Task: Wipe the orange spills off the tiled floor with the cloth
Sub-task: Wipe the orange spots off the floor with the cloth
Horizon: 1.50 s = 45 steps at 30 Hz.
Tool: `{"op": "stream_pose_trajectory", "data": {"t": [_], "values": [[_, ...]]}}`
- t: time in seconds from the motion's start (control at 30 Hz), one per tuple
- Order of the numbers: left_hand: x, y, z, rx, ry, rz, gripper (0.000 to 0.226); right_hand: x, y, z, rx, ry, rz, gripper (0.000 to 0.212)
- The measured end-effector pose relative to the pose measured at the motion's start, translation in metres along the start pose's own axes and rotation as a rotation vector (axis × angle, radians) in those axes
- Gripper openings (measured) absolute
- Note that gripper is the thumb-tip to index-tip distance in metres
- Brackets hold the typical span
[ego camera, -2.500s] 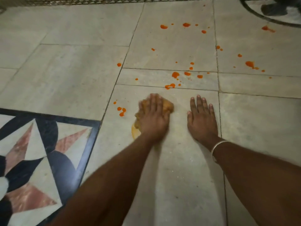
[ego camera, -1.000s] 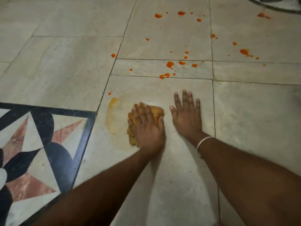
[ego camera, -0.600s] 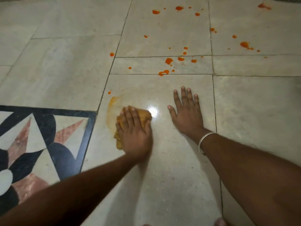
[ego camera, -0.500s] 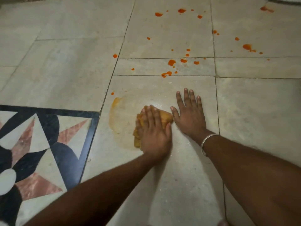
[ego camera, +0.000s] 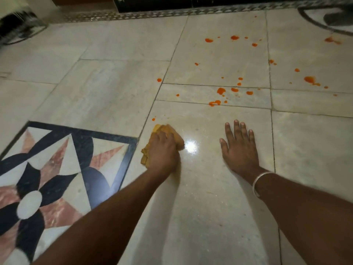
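Left hand: grip curled over the cloth, pressing it onto the tiled floor, centre-left of frame.
Right hand: flat, fingers spread, same tile.
Orange spills: scattered upper right, apart from cloth.

I see yellow-orange cloth bunched up, lying on pale tiled floor, gripped under my left hand near tile's left edge. Orange spills not wiped: blobs clustered on narrow tile strip beyond cloth, more scattered farther out and right. One small drop just beyond cloth.
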<state>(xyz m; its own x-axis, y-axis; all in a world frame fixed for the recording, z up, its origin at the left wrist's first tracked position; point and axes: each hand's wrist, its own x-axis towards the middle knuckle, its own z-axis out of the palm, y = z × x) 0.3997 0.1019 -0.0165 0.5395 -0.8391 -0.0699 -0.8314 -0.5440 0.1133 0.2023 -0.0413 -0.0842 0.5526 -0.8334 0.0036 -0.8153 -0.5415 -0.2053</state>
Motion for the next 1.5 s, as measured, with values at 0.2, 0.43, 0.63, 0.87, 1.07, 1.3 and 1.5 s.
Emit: {"op": "stream_pose_trajectory", "data": {"t": [0.2, 0.43, 0.63, 0.87, 1.07, 1.3, 1.5], "values": [[0.044, -0.024, -0.052, -0.762, 0.106, -0.364, 0.013, 0.0, -0.036, -0.003, 0.084, 0.06, -0.005, 0.073], [0.071, -0.072, -0.036, -1.053, 0.071, -0.552, 0.048, 0.03, -0.083, -0.011, 0.114, 0.046, -0.13, 0.078], [0.07, -0.061, 0.027, -0.278, 0.025, -0.178, 0.062, 0.043, -0.098, 0.007, 0.046, -0.067, -0.248, 0.066], [0.111, -0.039, 0.044, -0.07, 0.001, 0.151, 0.065, 0.041, -0.102, 0.031, -0.026, 0.022, -0.235, 0.065], [0.129, -0.069, 0.035, -0.135, -0.002, -0.076, 0.07, 0.041, -0.101, 0.027, -0.01, 0.024, -0.238, 0.065], [0.047, -0.005, 0.051, -0.138, 0.046, -0.226, 0.066, 0.038, -0.106, 0.023, 0.014, 0.011, -0.213, 0.066], [0.108, -0.045, 0.039, -0.106, -0.019, -0.094, 0.067, 0.038, -0.104, 0.02, 0.011, -0.004, -0.179, 0.067]]}}
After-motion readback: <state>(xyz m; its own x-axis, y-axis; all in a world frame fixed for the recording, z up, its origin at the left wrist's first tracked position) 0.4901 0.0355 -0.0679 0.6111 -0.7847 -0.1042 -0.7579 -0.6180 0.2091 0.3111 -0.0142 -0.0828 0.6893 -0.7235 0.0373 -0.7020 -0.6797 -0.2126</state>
